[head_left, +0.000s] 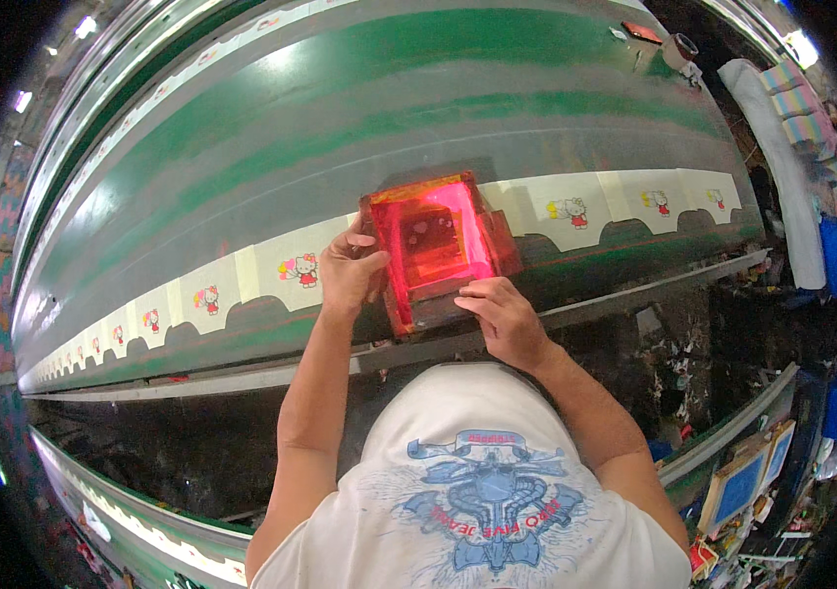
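A small screen-printing frame, orange-red with bright pink ink inside, lies over the row of white cut pieces on the long green and grey table. My left hand is closed on the frame's left side, thumb and fingertips at its edge. At the near right corner, my right hand has its thumb and fingers pinched against the frame's near edge. White pieces with a printed cartoon cat and balloons, such as this left piece and this right piece, run out on both sides. Whatever lies beneath the frame is hidden.
The green table stretches far to the left, with a metal rail along its near edge. A red flat object and a cup-like container sit at the far right. Blue-meshed wooden frames lean at the lower right.
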A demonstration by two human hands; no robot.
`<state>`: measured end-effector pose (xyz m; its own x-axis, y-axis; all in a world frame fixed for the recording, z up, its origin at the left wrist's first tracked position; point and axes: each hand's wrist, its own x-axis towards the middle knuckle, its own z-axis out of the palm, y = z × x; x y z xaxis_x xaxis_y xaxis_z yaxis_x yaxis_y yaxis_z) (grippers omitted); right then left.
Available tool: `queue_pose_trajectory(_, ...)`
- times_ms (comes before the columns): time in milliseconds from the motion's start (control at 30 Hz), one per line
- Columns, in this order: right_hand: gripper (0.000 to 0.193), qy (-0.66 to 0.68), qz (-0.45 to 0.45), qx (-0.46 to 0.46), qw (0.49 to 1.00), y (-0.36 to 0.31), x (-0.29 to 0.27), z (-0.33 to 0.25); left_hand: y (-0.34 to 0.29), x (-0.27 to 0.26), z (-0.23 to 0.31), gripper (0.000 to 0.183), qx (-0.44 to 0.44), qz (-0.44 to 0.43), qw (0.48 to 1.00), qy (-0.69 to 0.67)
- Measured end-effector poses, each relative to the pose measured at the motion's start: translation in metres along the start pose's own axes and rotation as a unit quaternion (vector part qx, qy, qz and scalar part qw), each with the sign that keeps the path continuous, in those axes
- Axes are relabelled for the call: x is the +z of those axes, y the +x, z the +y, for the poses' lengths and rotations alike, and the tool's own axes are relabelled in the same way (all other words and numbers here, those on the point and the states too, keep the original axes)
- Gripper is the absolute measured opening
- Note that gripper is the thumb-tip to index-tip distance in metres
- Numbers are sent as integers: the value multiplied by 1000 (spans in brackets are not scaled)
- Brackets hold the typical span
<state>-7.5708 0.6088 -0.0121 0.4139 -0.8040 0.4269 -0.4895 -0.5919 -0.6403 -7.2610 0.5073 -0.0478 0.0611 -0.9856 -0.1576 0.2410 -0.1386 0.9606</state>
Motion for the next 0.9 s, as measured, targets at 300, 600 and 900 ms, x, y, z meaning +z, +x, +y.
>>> queue_pose_trajectory(300, 43, 41, -21, -23, 999, 2, -15, 12, -3, 5, 2, 35, -34, -6, 998, -46)
queue_pose_trajectory(600, 44, -15, -67, -21, 997, 19, -25, -2, -2, 3, -6, 34, -8, -4, 999, -50)
queue_pose_trajectory(900, 43, -120, -187, -42, 974, 44, -17, -11, -1, 0, -10, 32, -22, -21, 996, -82)
